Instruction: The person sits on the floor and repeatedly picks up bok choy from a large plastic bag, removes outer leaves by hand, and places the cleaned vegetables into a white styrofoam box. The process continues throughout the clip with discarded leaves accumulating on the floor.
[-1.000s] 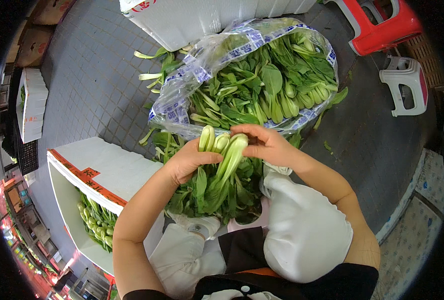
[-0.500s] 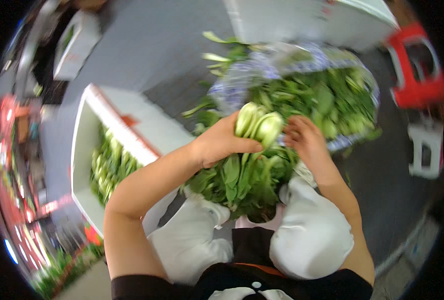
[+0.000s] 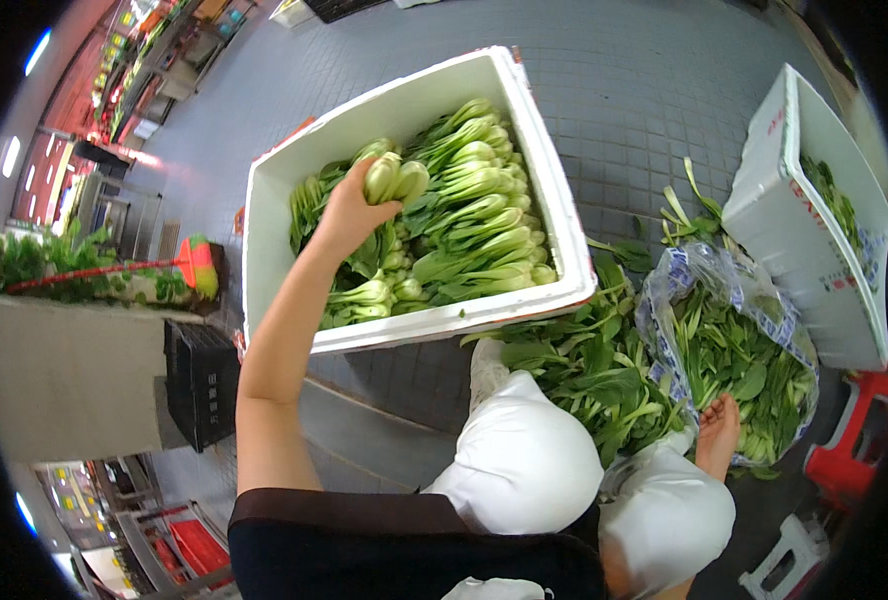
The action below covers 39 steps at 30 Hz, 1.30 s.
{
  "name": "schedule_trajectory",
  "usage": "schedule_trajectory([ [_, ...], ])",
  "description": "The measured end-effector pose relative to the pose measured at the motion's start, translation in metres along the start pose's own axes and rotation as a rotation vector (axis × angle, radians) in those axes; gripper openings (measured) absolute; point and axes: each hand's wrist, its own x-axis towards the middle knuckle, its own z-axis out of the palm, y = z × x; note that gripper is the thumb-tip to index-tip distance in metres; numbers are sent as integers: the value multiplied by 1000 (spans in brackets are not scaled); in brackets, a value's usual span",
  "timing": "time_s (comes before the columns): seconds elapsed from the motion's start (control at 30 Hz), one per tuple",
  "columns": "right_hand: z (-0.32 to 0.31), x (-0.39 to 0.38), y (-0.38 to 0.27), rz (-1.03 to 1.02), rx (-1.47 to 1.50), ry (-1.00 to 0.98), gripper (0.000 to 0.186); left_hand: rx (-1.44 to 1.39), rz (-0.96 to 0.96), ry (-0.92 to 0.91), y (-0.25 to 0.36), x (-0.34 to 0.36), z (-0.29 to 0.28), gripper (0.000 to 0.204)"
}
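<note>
My left hand (image 3: 349,215) is closed around a small bunch of bok choy (image 3: 398,180) with pale, thick stem ends. It is over the left part of a white foam box (image 3: 404,335), where more bok choy (image 3: 479,215) lies in neat rows, stems to the right. My right hand (image 3: 719,432) is low at the right, beside my knee, at the near edge of a clear plastic bag (image 3: 664,295) with a blue-and-white pattern. Its fingers are loosely curled and apart, with nothing seen in them. Loose bok choy (image 3: 749,350) fills the bag.
Loose green leaves (image 3: 604,375) lie on the floor between the foam box and the bag. A second white foam box (image 3: 804,250) stands at the far right, near a red stool (image 3: 854,435) and a white stool (image 3: 789,560). A black crate (image 3: 201,385) and a broom (image 3: 199,265) are at the left.
My view has turned left. My left hand has carried the bok choy from above the leaf pile to the foam box. My right hand has drawn apart from it, down toward my knee.
</note>
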Motion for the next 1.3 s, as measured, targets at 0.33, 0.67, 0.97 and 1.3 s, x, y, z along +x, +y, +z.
schedule_trajectory([
  [0.33, 10, 12, 7, -48, -300, -38, 15, 146, 260, -163, -8, -21, 124, 70],
  [0.67, 0, 13, 15, 48, -259, 23, 17, 73, 312, -524, -15, -16, 167, 94],
  [0.97, -68, 29, 36, -171, -432, 186, 21, 404, 524, -371, 14, -4, 150, 97],
  [1.3, -181, 63, 51, -115, -1243, 473, 68, 145, 838, -328, 142, -23, 178, 85],
])
